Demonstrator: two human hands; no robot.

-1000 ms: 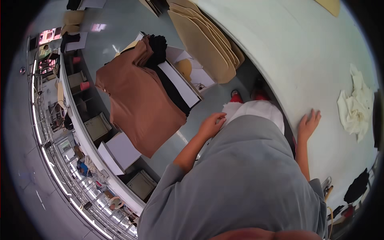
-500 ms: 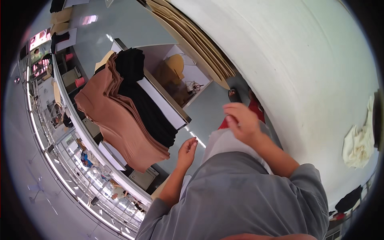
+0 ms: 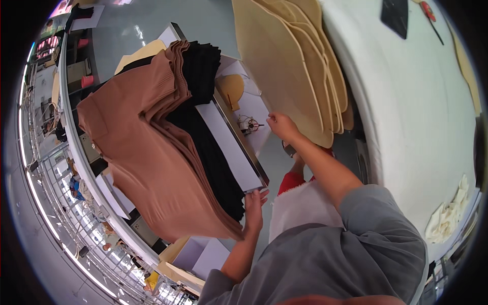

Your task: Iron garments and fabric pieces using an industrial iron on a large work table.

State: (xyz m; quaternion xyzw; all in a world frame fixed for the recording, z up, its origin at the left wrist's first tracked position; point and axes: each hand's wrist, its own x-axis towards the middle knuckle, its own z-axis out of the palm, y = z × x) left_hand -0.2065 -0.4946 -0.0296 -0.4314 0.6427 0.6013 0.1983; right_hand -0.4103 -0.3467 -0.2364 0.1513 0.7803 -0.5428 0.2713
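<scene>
My right hand (image 3: pixel 283 127) is closed at the lower left edge of the front tan board (image 3: pixel 279 66), fingertips pinched on its rim. Several such large, rounded boards stand on edge in a stack. My left hand (image 3: pixel 253 211) has its fingers apart and touches the near corner of the low table (image 3: pixel 249 175). On that table lies a pile of brown knit garments (image 3: pixel 142 147), overlapping black ribbed garments (image 3: pixel 203 137). The lower hem of the brown pile hangs close to my left wrist.
A long white-covered table (image 3: pixel 386 101) runs along the right, with scissors (image 3: pixel 428 11) and a black flat object (image 3: pixel 394 18) on it. Crumpled cream cloth (image 3: pixel 447 218) lies at its near end. Below the low table's edge sits a wire-like object (image 3: pixel 249 124). An open box (image 3: pixel 195 254) stands near my left forearm.
My right hand has reached forward to the boards and closed on an edge. My left hand has opened at the table corner. The view has shifted, showing more of the boards.
</scene>
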